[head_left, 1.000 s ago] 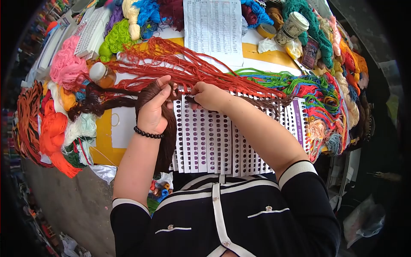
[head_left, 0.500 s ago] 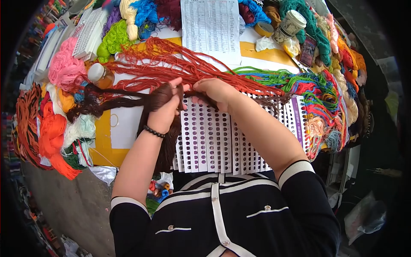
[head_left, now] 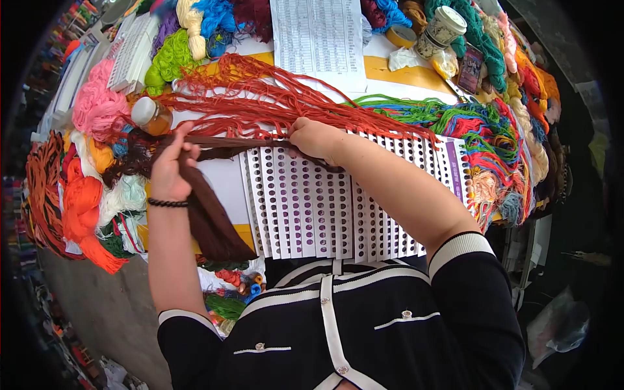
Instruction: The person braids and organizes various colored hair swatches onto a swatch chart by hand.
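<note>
Dark brown thread (head_left: 218, 218) loops over my left hand (head_left: 172, 170), its thick skein hanging down toward the table's front edge. The fingers of that hand are partly curled around the thread. A taut brown bundle runs across to my right hand (head_left: 315, 140), whose fingers are pinched on it, with a short tail hanging below. Under my right hand lie white cards with rows of punched holes (head_left: 305, 214). Red-brown threads (head_left: 260, 97) are spread just beyond both hands.
A jar with a white lid (head_left: 151, 116) stands left of the red-brown threads. Multicoloured threads (head_left: 468, 136) hang through the cards' right end. A printed sheet (head_left: 318, 45), a patterned cup (head_left: 442, 32), scissors (head_left: 458, 91) and a tape roll (head_left: 401, 36) lie behind, with yarn skeins around.
My left hand has moved left, away from my right hand, drawing the brown thread out between them. The hanging skein has swung away from the cards. My right hand stays nearly in place.
</note>
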Demonstrator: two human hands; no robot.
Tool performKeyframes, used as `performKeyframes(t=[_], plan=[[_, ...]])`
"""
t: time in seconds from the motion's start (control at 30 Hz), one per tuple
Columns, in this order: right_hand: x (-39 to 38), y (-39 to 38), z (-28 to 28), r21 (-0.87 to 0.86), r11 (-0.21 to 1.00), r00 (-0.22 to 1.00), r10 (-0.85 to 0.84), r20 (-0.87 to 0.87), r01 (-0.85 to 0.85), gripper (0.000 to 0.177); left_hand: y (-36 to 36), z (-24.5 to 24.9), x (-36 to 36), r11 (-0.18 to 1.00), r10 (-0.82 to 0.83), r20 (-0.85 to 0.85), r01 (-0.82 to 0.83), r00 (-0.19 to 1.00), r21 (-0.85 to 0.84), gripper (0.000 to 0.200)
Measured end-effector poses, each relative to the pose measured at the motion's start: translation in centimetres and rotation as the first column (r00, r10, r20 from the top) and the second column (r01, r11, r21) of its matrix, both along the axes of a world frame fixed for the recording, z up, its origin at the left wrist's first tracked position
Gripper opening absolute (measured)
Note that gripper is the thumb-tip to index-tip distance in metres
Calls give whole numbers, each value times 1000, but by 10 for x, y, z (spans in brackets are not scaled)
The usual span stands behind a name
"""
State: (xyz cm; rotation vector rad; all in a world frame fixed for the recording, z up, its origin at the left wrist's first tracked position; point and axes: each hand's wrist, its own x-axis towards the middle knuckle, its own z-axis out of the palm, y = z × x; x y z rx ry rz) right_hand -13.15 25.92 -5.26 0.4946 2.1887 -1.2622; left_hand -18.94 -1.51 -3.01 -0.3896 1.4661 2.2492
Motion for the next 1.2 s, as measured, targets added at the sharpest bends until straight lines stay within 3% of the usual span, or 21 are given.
performKeyframes(t=[0.07,0.17,0.23,0.27,0.3,0.37,0.4,0.43,0.47,0.5,0.53,0.57,0.6,0.63,0.7,0.77,0.8,0.83,0.93,1.03,1.2], plan=[[0,1,2,20,998,998,52,21,-52,32,-30,12,-9,991,47,-22,-44,999,129,29],[-1,1,-6,-53,999,999,-11,40,13,32,-87,34,-28,962,122,-116,-89,986,258,34],[0,-1,1,-22,999,999,31,32,-30,29,-144,37,-52,937,296,-285,-219,912,273,35],[2,-1,-3,-23,999,999,30,30,-30,29,-118,67,-34,861,485,-249,-409,838,302,35],[3,-2,-11,-14,1000,999,21,-41,-22,28,-102,68,-24,860,488,-251,-411,836,304,35],[7,-6,-8,1,1000,991,31,-128,-31,26,-87,63,-11,874,478,-118,-485,870,-35,38],[16,-11,-3,81,996,974,42,-222,-25,23,-153,0,-29,945,-151,-224,207,963,253,40],[26,-17,1,157,988,948,58,-312,-9,20,-100,5,-1,979,185,-169,-196,968,-56,35],[37,-22,8,93,996,899,43,-436,-3,18,-64,16,37,989,42,-247,-75,968,-126,25],[50,-29,19,27,1000,839,19,-544,-5,17,-28,32,63,989,-42,-180,15,983,-150,24],[62,-35,35,-56,997,811,16,-585,-60,15,-18,25,86,984,-122,-221,88,968,-158,24],[73,-41,51,-136,983,782,9,-623,-120,13,-13,30,107,683,-613,-558,20,559,-730,26],[82,-48,59,-180,968,703,-4,-712,-177,12,3,43,122,923,-327,-175,274,929,-270,32],[89,-53,65,-214,948,610,-27,-792,-235,11,15,54,134,889,-431,-265,356,862,-288,33],[100,-61,72,-201,949,556,-33,-831,-243,12,29,58,146,945,-318,-198,326,927,9,38],[106,-65,72,-257,920,676,12,-737,-296,11,36,57,149,945,-309,-225,325,924,38,44],[109,-67,73,-384,883,756,-53,-652,-270,10,39,54,151,947,-307,-239,322,921,25,45],[111,-68,73,-379,885,755,-50,-654,-270,10,41,52,152,948,-304,-251,317,919,12,47],[116,-68,70,-774,631,937,-237,-257,-53,12,47,52,159,928,-350,-276,371,895,27,49],[118,-63,70,-831,554,958,-211,-194,-46,11,48,53,164,926,-352,-291,376,889,28,49],[127,-61,85,-821,568,924,-278,-264,-63,12,36,47,162,911,-404,-286,411,869,-35,47]])
